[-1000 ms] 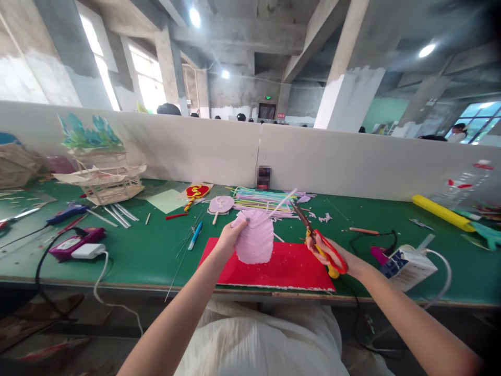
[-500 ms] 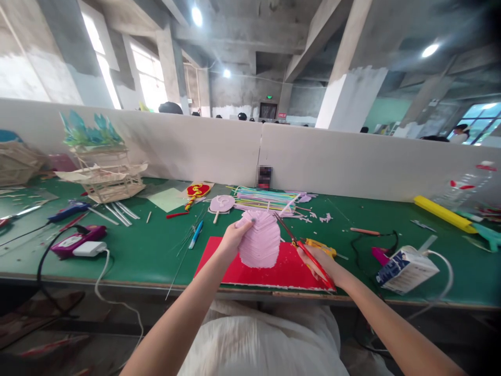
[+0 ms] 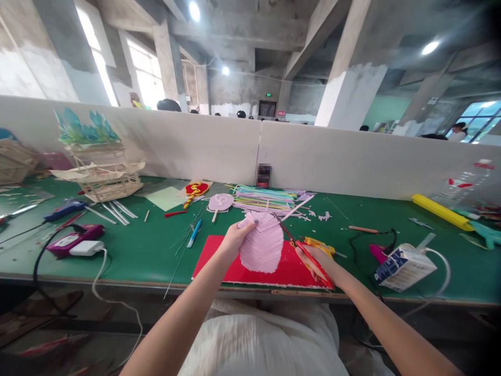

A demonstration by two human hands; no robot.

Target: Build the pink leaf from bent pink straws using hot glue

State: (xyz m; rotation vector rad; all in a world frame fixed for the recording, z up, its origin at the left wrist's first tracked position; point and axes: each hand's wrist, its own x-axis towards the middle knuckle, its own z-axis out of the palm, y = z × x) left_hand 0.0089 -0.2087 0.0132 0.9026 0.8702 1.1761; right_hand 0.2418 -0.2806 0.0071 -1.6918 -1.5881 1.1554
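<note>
Table [image 3: 136,250]: green. Board [image 3: 291,274] at the front edge: red. Sheet [image 3: 261,248]: pale pink, chevron ridges. Scissors [image 3: 304,249]: red handles, dark blades. Strips [image 3: 262,198] along the back edge: pink, yellow, turquoise. Disc [image 3: 197,188]: red, yellow swirl. Pen [image 3: 194,233]: blue. Bar [image 3: 442,212] near the right edge: yellow.

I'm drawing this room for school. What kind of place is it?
Probably a craft workshop, maybe a classroom: the red-handled scissors in the right hand, a yellow glue gun and many pastel strips suggest it.

- Before you: oval pink ridged sheet [image 3: 263,244] over flat red rectangular board [image 3: 288,267]
- Behind the board: thin multicoloured strips [image 3: 266,197]
- To your right: boxy white-and-blue carton [image 3: 406,269]
</note>
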